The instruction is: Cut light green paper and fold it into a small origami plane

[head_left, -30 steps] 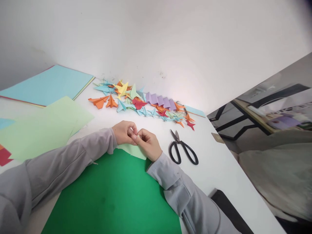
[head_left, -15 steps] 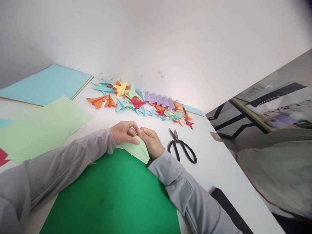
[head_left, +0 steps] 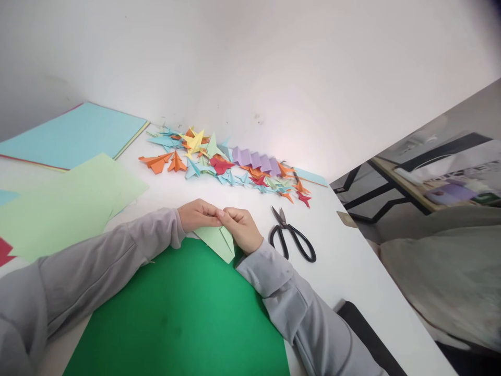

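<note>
A folded piece of light green paper (head_left: 217,242) is pinched at its far edge between both hands, over the far end of a green sheet (head_left: 180,313). My left hand (head_left: 199,215) grips it from the left, fingers closed. My right hand (head_left: 243,228) holds it from the right, with the thumb on top and touching the left fingertips. Creases and a narrow flap show on the paper's right part. The fingers hide its far edge. Black-handled scissors (head_left: 293,235) lie partly open on the table, right of my right hand.
Folded paper shapes in many colours (head_left: 221,166) lie along the wall. At the left are large light green sheets (head_left: 58,209) and a stack topped with blue paper (head_left: 78,136). A dark flat object (head_left: 366,334) lies by my right forearm.
The left thumb has moved off the top of the paper, towards its far edge. The paper has shifted slightly left, and both hands have tilted a little.
</note>
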Available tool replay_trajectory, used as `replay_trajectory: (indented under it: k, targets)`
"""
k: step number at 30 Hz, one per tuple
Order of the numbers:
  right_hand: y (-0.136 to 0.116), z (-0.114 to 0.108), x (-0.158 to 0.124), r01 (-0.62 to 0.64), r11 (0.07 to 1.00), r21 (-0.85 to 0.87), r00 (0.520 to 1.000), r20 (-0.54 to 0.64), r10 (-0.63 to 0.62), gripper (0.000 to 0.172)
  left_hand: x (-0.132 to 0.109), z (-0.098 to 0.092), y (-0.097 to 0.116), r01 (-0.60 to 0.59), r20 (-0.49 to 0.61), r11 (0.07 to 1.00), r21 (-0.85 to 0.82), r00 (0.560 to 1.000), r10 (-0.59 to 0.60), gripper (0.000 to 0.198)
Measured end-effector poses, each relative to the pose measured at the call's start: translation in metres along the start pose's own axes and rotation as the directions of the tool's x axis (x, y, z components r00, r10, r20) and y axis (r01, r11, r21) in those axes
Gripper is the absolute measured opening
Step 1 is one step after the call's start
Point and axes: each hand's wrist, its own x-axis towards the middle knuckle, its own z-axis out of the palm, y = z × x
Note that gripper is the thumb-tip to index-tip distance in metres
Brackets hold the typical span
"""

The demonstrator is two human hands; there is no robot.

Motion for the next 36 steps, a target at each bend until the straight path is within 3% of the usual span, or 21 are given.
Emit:
replay_trajectory:
  k: [5,11,15,19,23,29,36]
  targets:
    - [0.003,-0.004,-0.003,-0.067,0.995,0.068,0.993,0.102,0.060,0.051,-0.002,0.001,0.002,0.053,0.052,0.998,-0.014,0.997,-0.052,0.024]
    - [0.002,-0.003,0.000,-0.052,0.971,0.232,0.999,0.001,0.053,0.049,-0.003,0.008,0.007,-0.026,0.027,0.997,0.069,0.999,0.025,0.048]
    - [0.002,-0.002,0.002,-0.055,0.960,0.276,0.998,0.000,0.057,0.049,-0.003,0.008,0.009,-0.075,0.016,0.987,0.145,0.997,0.074,0.055]
    - [0.002,-0.004,0.004,-0.062,0.945,0.321,0.997,-0.032,0.077,0.053,-0.005,0.009,0.012,-0.032,-0.023,0.988,0.151,0.999,0.036,0.057]
    - [-0.004,-0.006,0.002,-0.095,0.941,0.324,0.993,-0.035,0.112,0.050,-0.007,0.008,0.014,0.030,0.012,0.998,0.059,0.999,-0.031,0.048]
    - [-0.001,-0.007,0.001,-0.059,0.947,0.315,0.997,-0.024,0.070,0.052,-0.009,0.004,0.016,-0.031,-0.002,0.995,0.099,0.999,0.032,0.058]
    - [0.006,-0.007,0.000,-0.017,0.983,0.181,0.999,0.046,0.009,0.052,-0.013,0.004,0.020,0.069,-0.049,0.995,-0.068,0.996,-0.073,0.046]
